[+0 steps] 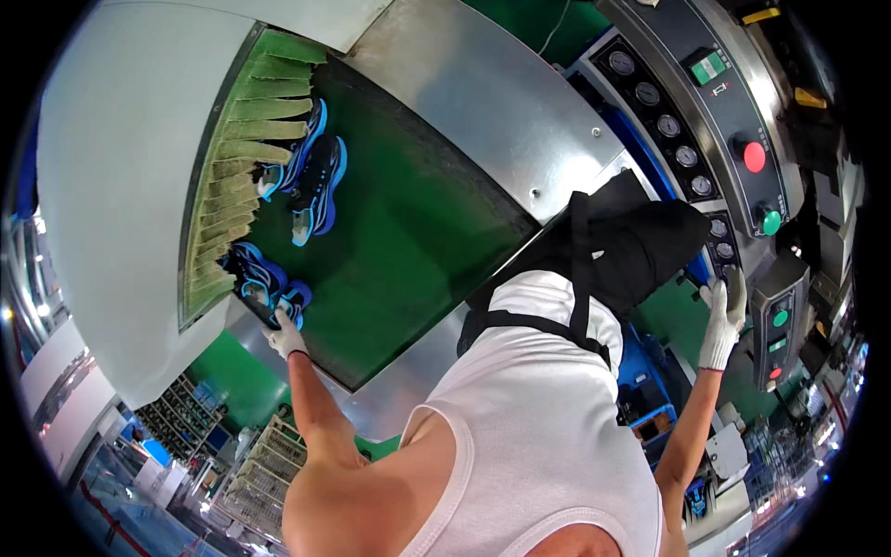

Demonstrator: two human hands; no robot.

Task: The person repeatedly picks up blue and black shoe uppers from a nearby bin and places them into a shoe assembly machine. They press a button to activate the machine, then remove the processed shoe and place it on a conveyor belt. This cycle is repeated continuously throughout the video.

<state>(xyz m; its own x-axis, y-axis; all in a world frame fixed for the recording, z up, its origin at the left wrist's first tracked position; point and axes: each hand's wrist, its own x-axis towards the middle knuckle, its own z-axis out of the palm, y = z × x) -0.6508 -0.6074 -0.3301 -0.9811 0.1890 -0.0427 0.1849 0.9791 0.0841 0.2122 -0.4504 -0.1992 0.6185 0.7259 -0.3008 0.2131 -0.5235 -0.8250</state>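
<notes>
Green belt [408, 218] w/ 4 blk/blue shoes [318, 186], L hand [285, 338] gripping 1, R hand [723, 320] unclenched nr gauges [724, 250]

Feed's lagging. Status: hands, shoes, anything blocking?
Left hand touching a shoe. Right hand beside gauges, nothing visible in it. Shoes on green surface, curtain strips partly covering one.

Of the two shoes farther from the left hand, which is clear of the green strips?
The shoe on the right: it lies beyond the strip ends on the green surface, while strips partly cover the other shoe.

Black-and-blue shoes [318, 186] on green surface [418, 213]
</notes>
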